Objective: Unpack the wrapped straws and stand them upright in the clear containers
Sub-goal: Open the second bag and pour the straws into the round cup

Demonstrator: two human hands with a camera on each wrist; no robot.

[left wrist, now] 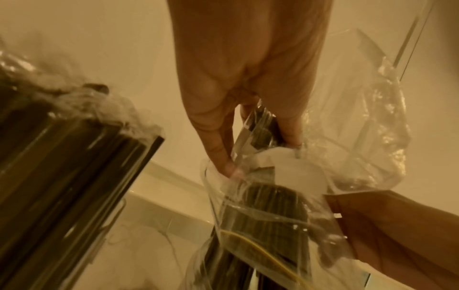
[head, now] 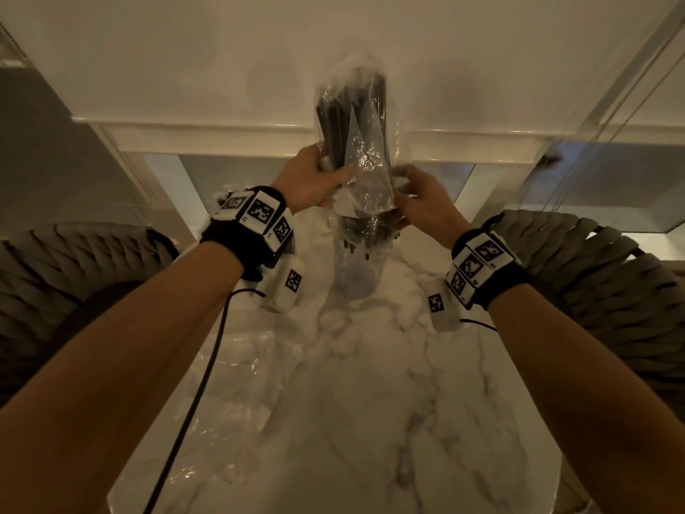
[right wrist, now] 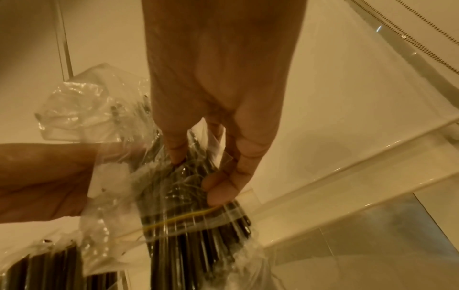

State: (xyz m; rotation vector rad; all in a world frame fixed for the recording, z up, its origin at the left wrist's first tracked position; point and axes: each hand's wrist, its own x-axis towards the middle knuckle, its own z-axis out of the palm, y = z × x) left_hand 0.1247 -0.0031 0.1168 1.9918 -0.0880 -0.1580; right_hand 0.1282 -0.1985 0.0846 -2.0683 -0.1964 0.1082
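A bundle of black straws stands upright above the marble table, sheathed in crinkled clear wrap. A yellow rubber band rings the straws inside the wrap. My left hand grips the bundle and wrap from the left; its fingers pinch the film. My right hand pinches the wrap's right side, thumb and fingers on the plastic. The bare lower straw ends reach down into a clear container under the hands.
A second clear container of black straws stands to the left, behind my left wrist. An empty plastic wrap lies on the marble table. Woven chairs flank the table, and a black cable trails from my left wrist.
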